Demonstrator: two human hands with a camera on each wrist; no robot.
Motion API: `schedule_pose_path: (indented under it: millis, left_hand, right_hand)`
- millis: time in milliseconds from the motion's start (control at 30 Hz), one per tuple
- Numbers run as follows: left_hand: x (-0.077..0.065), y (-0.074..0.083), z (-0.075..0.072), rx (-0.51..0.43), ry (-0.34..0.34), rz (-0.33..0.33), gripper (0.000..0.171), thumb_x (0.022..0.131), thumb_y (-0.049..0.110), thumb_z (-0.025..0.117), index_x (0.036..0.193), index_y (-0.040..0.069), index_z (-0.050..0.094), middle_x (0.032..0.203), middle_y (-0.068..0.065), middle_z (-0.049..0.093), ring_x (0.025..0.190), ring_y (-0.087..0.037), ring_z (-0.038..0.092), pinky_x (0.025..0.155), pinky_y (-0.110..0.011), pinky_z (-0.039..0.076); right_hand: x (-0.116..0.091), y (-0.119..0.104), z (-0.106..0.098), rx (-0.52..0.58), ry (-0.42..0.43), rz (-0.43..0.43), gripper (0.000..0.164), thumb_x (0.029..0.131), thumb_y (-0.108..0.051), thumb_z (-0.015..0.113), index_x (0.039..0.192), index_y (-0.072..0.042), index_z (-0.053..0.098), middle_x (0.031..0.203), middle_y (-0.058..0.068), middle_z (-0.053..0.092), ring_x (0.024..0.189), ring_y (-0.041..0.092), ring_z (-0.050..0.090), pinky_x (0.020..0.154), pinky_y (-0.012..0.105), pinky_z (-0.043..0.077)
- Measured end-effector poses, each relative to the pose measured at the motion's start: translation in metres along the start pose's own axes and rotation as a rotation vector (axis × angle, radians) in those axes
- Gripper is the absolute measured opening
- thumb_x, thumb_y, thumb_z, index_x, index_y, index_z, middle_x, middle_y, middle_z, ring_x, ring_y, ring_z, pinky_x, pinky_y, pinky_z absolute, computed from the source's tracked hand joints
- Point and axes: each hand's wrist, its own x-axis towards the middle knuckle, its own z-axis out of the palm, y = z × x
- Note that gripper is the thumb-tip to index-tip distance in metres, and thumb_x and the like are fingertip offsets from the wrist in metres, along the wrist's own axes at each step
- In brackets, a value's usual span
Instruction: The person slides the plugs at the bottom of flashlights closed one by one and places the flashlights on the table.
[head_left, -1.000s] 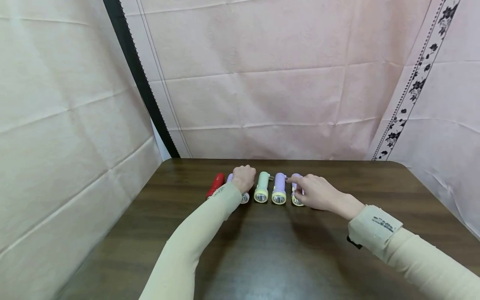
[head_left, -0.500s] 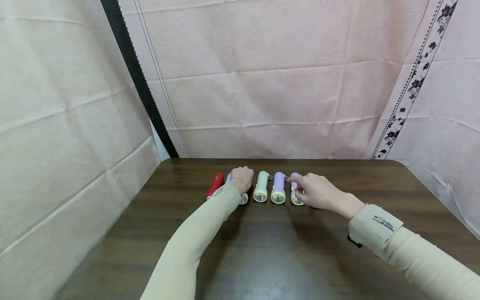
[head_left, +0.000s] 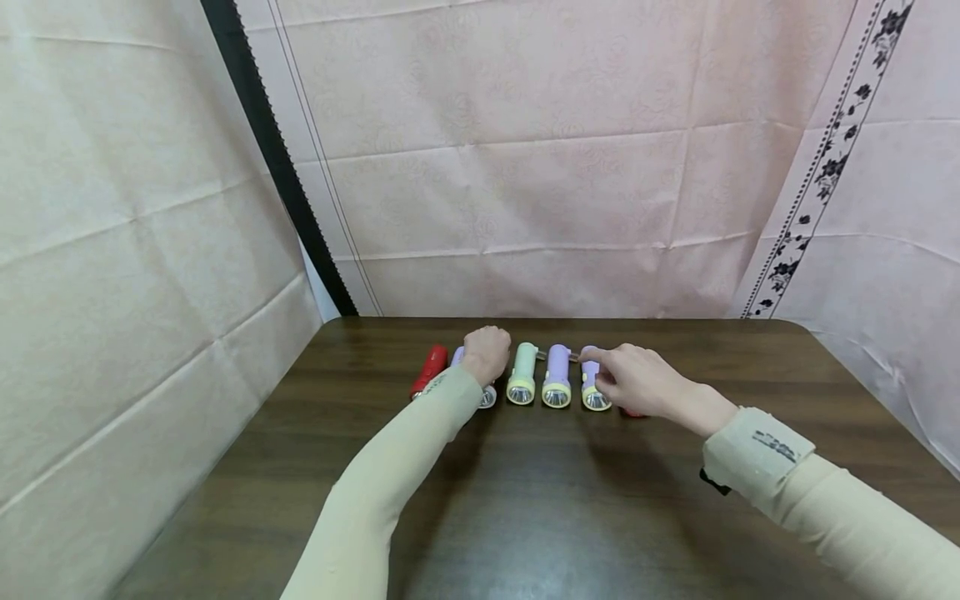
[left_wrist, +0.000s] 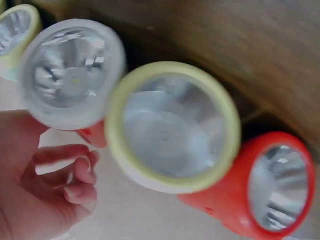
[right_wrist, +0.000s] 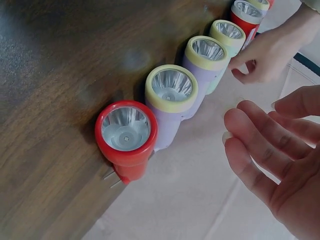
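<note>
A row of flashlights lies on the brown table, lenses towards me. My left hand [head_left: 486,354] hovers at the red flashlight with a white rim [left_wrist: 72,75], its fingers loosely curled and nothing seen in them; whether a fingertip touches is unclear. To its left are a purple one with a yellow rim [left_wrist: 172,127] and a red one [head_left: 431,368]. To its right come a green one [head_left: 522,375] and two purple ones, the nearer [head_left: 557,377] and the farther [head_left: 595,392]. Over the right end is my right hand [right_wrist: 280,155], fingers loosely bent, holding nothing. Beneath it sits another red flashlight [right_wrist: 127,140] with two metal prongs.
The dark wooden table [head_left: 480,517] stretches from the row towards me, its far edge just behind the flashlights. A pale cloth [head_left: 510,167] hangs behind the table, with more cloth at the left side [head_left: 150,250].
My right hand has shifted slightly to the right, showing more of the farther purple flashlight and a bit of the red one. My left hand has risen a little. The flashlights look unmoved.
</note>
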Motion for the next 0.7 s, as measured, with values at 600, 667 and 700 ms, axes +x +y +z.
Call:
schedule_pose_path:
  millis: [600, 667, 700]
  left_hand:
    - [0.005, 0.042, -0.010, -0.420, -0.188, -0.168, 0.052, 0.090, 0.024, 0.061, 0.133, 0.000, 0.042, 0.119, -0.012, 0.061, 0.098, -0.025, 0.065, 0.079, -0.037, 0.054]
    - [0.004, 0.040, -0.012, -0.444, -0.170, -0.168, 0.049, 0.088, 0.024, 0.063, 0.127, 0.000, 0.046, 0.115, -0.012, 0.062, 0.097, -0.026, 0.065, 0.079, -0.037, 0.053]
    - [0.004, 0.038, -0.013, -0.457, -0.167, -0.161, 0.046, 0.087, 0.024, 0.063, 0.124, 0.001, 0.048, 0.112, -0.012, 0.062, 0.095, -0.026, 0.064, 0.078, -0.037, 0.053]
  right_hand:
    - [-0.006, 0.004, 0.002, 0.005, -0.004, 0.028, 0.038, 0.081, -0.004, 0.054, 0.118, -0.005, 0.065, 0.053, -0.012, 0.044, 0.051, 0.005, 0.038, 0.048, 0.024, 0.031]
    - [-0.007, 0.005, 0.001, 0.001, 0.001, 0.035, 0.038, 0.082, -0.004, 0.054, 0.118, -0.005, 0.065, 0.054, -0.011, 0.044, 0.052, 0.005, 0.037, 0.049, 0.024, 0.031]
    - [-0.007, 0.005, 0.001, 0.000, 0.002, 0.039, 0.038, 0.082, -0.004, 0.054, 0.118, -0.004, 0.065, 0.054, -0.011, 0.044, 0.053, 0.006, 0.038, 0.049, 0.024, 0.031]
